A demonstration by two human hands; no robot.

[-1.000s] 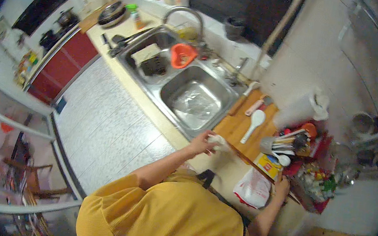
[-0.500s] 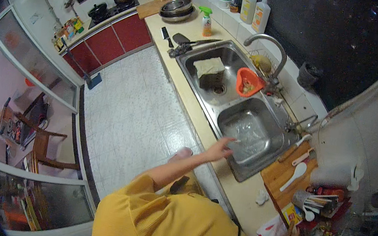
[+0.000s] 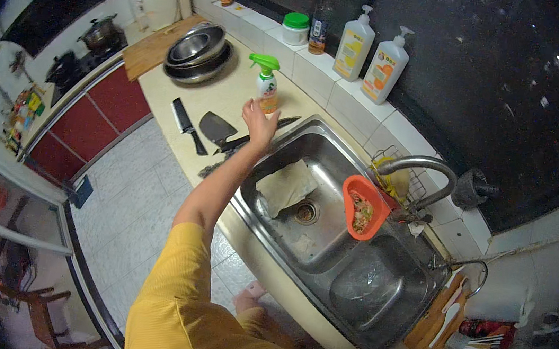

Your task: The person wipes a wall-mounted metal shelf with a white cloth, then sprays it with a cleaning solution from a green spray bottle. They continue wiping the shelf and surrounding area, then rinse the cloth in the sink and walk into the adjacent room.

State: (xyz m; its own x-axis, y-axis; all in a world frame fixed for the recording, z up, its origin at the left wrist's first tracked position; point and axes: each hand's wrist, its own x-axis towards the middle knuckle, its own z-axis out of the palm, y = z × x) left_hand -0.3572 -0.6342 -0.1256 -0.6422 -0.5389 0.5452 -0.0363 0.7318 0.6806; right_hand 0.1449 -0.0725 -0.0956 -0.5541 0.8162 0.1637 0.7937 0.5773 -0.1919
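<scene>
The left hand (image 3: 260,122) is spread beside the spray bottle (image 3: 267,90), and an orange basket (image 3: 379,202) holds food scraps (image 3: 362,214).

From my left hand (image 3: 260,122), bare counter (image 3: 232,85) leaves a way around eleven o'clock; the spray bottle (image 3: 266,89) blocks twelve, a broad-bladed utensil (image 3: 215,128) nine.

We log a yellow label (image 3: 350,52) on one pump bottle (image 3: 357,36), an orange label (image 3: 380,75) on another pump bottle (image 3: 390,54); spray bottle (image 3: 267,88) lettering too small to read.
</scene>
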